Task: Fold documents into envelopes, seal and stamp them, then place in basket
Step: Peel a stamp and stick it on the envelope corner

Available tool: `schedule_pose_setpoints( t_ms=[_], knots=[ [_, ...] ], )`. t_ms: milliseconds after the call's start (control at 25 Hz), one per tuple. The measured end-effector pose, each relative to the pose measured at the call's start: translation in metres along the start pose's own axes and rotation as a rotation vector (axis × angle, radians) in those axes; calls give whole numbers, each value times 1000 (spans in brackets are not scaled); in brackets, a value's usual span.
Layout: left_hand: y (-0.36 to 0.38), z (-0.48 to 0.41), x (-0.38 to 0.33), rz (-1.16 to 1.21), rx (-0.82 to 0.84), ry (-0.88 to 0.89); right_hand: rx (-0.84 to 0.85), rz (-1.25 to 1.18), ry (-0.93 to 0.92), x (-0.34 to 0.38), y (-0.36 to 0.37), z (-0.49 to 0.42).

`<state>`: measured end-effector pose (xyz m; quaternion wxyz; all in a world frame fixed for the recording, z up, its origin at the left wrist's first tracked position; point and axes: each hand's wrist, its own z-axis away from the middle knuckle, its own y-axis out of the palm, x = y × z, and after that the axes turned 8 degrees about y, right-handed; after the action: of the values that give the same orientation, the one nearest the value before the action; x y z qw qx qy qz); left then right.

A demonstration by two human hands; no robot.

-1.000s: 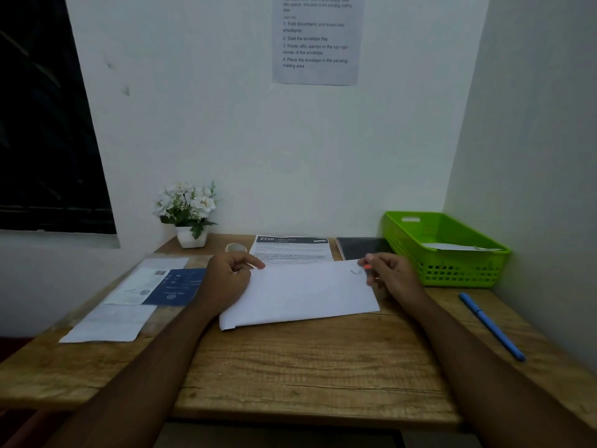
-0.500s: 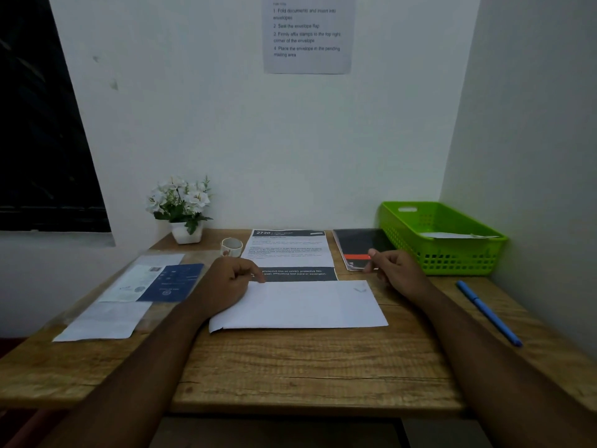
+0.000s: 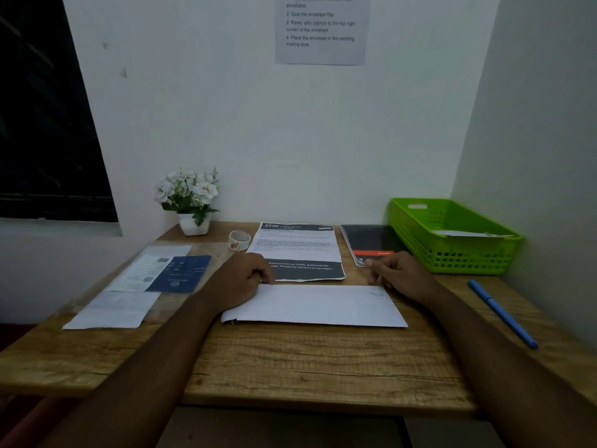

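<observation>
Our left hand [image 3: 240,282] lies on the left end of the long white paper envelope [image 3: 316,305], fingers curled over its far edge and holding it. The envelope lies flat mid-table, well back from the front edge of the wooden table [image 3: 307,367], with bare wood between. Our right hand [image 3: 399,273] sits at the envelope's far right corner, fingers curled; we cannot tell whether they pinch anything. Just beyond lie a printed sheet [image 3: 297,247] and a dark booklet [image 3: 368,239]. The green plastic basket [image 3: 452,257] stands far right by the wall, a blue pen [image 3: 502,313] nearer us.
</observation>
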<state>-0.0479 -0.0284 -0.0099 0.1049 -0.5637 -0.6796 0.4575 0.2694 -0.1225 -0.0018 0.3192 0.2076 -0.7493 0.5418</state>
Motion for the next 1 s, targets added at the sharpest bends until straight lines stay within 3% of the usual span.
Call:
schedule_pose_setpoints(
  t_ms=[160,280,440,680,800,1000],
  knots=[
    [-2,-2,-1,-23,-102,-15,-15,16,-1,-2,2,-3],
    [-7,-6,0,-39,-309,-25,-25,18,-8,-5,4,-6],
    [-16,-24,6,-179,-526,-243,-68,-28,-8,-10,7,-16],
    [-12,-45,62,-415,-276,-483,-124,-50,-71,-12,9,-24],
    [-2,-45,81,-449,-127,-483,-115,-28,-69,-8,11,-27],
    [-6,-49,78,-483,-147,-461,-133,-21,-104,-4,16,-28]
  ],
)
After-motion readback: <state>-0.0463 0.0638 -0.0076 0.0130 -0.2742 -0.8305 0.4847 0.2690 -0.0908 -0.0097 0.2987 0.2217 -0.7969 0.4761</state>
